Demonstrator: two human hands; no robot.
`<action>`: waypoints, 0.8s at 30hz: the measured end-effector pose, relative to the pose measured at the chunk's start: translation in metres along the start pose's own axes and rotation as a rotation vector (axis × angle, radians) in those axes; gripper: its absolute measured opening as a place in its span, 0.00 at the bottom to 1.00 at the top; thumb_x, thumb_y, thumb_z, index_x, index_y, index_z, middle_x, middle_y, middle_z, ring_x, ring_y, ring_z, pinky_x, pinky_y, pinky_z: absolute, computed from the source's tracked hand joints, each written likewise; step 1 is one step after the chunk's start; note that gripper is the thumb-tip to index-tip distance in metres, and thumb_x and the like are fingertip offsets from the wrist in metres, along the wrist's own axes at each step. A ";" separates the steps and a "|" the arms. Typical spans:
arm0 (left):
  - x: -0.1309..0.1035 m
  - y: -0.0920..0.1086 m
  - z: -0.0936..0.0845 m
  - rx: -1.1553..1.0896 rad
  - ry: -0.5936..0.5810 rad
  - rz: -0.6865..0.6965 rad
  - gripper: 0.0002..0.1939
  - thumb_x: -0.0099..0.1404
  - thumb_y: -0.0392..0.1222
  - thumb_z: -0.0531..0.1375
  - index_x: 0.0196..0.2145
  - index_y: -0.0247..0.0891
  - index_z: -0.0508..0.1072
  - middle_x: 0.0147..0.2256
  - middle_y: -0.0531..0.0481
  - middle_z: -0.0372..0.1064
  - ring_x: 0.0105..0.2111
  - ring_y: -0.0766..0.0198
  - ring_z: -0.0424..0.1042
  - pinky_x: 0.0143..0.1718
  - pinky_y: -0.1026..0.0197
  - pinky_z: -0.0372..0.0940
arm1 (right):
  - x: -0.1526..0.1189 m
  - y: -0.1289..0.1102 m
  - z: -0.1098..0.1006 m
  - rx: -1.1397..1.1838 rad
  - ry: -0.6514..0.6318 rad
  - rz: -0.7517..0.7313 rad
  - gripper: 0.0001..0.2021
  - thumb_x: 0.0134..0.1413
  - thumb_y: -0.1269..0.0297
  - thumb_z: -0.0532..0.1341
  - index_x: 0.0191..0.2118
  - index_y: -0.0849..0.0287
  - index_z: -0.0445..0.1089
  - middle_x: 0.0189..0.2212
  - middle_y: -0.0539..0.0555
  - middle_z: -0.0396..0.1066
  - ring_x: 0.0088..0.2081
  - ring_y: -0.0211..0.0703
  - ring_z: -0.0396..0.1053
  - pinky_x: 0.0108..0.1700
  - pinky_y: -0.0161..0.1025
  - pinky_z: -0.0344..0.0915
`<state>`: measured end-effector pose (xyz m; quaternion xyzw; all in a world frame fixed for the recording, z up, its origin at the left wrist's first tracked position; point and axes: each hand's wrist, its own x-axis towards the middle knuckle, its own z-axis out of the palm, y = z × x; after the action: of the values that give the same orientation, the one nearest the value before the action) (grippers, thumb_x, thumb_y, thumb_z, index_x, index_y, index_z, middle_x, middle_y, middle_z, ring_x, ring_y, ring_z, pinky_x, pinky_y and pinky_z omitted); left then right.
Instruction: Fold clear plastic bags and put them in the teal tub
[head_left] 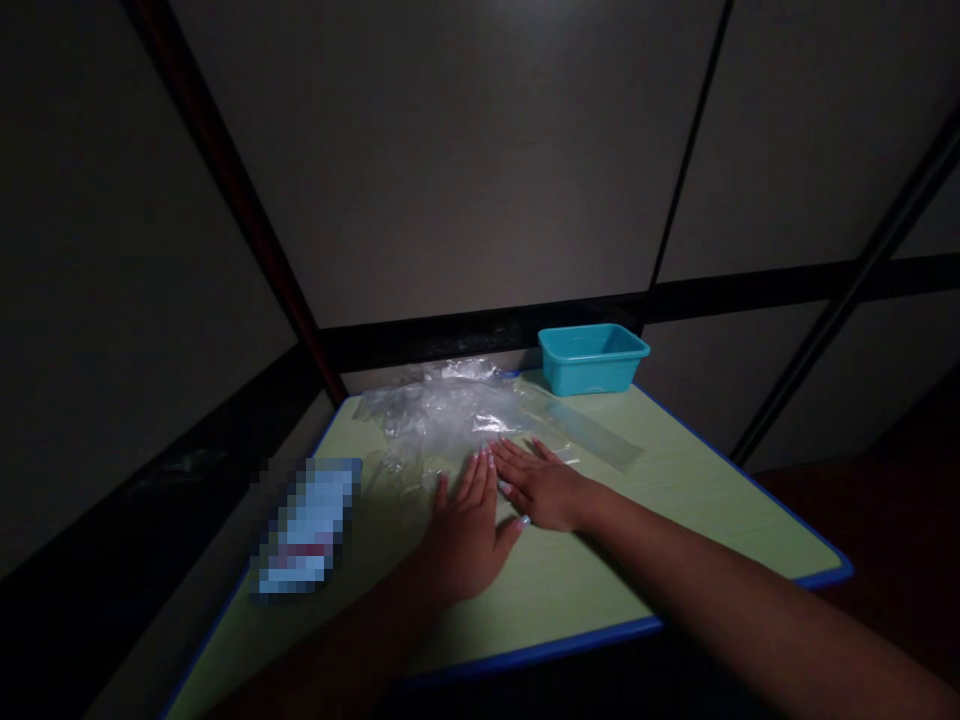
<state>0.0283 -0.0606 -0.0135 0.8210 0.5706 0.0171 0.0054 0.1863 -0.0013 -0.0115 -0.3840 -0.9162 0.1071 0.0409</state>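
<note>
Clear, crinkled plastic bags [450,405] lie spread over the far half of the light green table [570,580]. My left hand [469,525] rests palm down at their near edge, fingers stretched out and thumb apart. Just to its right, my right hand [544,485] also lies flat, with its fingertips on the plastic. The fingertips of both hands nearly meet. Neither hand grips anything. A flat strip of the clear plastic [600,435] reaches out to the right beyond my right hand.
At the back right corner of the table stands a turquoise plastic basket [592,372]. A pixelated, bluish flat object [311,525] lies by the left edge. The table has a blue rim [540,652], and panelled walls [450,180] rise behind it and on the left.
</note>
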 end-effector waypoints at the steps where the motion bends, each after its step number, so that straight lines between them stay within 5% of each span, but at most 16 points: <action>1: 0.000 -0.001 0.001 -0.011 -0.003 0.009 0.34 0.67 0.51 0.44 0.65 0.27 0.44 0.66 0.39 0.32 0.65 0.53 0.35 0.62 0.42 0.41 | 0.000 -0.001 0.001 -0.014 -0.013 0.007 0.29 0.64 0.59 0.42 0.66 0.65 0.40 0.66 0.60 0.35 0.66 0.49 0.34 0.63 0.58 0.34; 11: 0.005 -0.003 0.001 -0.106 0.060 0.061 0.33 0.69 0.54 0.39 0.64 0.30 0.47 0.65 0.42 0.37 0.65 0.56 0.37 0.62 0.41 0.39 | -0.001 -0.006 -0.002 -0.039 -0.071 0.044 0.29 0.64 0.59 0.41 0.67 0.65 0.39 0.66 0.59 0.34 0.66 0.50 0.32 0.63 0.59 0.34; 24: 0.005 -0.007 0.003 -0.036 -0.049 -0.042 0.39 0.66 0.60 0.42 0.64 0.26 0.47 0.65 0.36 0.34 0.65 0.50 0.37 0.61 0.42 0.44 | -0.001 -0.008 -0.010 0.032 -0.144 0.072 0.30 0.64 0.56 0.38 0.67 0.64 0.34 0.66 0.56 0.30 0.67 0.46 0.28 0.63 0.57 0.29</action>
<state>0.0239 -0.0536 -0.0170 0.8087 0.5871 0.0072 0.0342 0.1830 -0.0053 0.0001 -0.4075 -0.9004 0.1505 -0.0227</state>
